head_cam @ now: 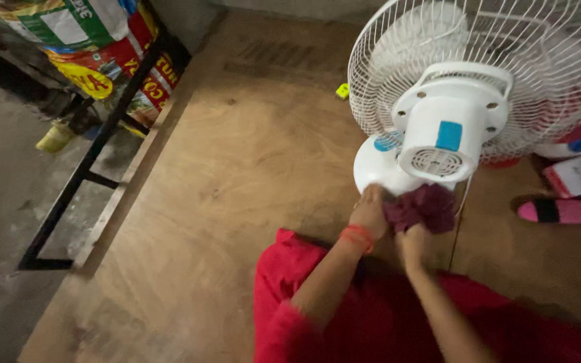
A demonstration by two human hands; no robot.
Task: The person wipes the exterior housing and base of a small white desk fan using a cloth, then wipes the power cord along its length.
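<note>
A white fan [452, 128] stands on the wooden floor [237, 188], its wire guard filling the upper right of the view and its motor housing, with a blue patch, facing the camera. The fan's round white base [374, 168] sits just in front of the person's hands. To the right of the fan, near the floor's right edge, lie a pink and black slipper [566, 211] and a white and red object, partly cut off. A small yellow-green item [342, 90] lies on the floor behind the guard. At the upper left, a black metal frame [95, 148] carries printed sacks [89, 47]; their contents cannot be seen.

A dark maroon cloth [425, 207] is bunched against the base, directly under the motor housing. The left hand [369, 214], with a red thread at the wrist, rests against the base and the cloth's left edge; its grip cannot be judged. The right hand [413, 243] is closed around the cloth's lower part. Both forearms reach forward over a red garment [371, 316].
</note>
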